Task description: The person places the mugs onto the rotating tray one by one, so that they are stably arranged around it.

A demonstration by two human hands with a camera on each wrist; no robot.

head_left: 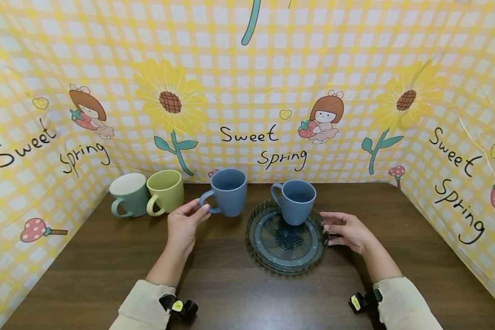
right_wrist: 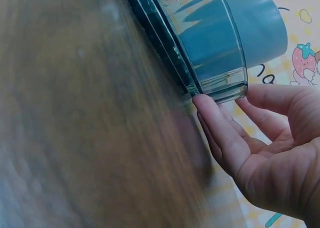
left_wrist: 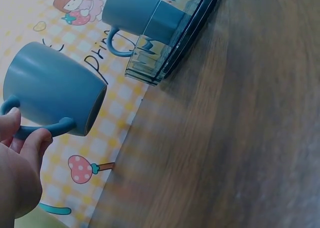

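Observation:
My left hand pinches the handle of a blue mug between thumb and fingers. That mug is upright and raised above the table, its bottom apart from the wood in the left wrist view. To its right stands a round, clear dark-tinted tray with a ribbed wall and a patterned floor. A second blue mug stands upright inside the tray toward the back, handle to the left. At the tray's right side, the extended fingertips of my right hand touch its wall, from the rim down to the lower edge.
At the back left stand a green mug with a white inside and a yellow-green mug, side by side. A yellow checked cloth walls in the brown wooden table at the back and both sides.

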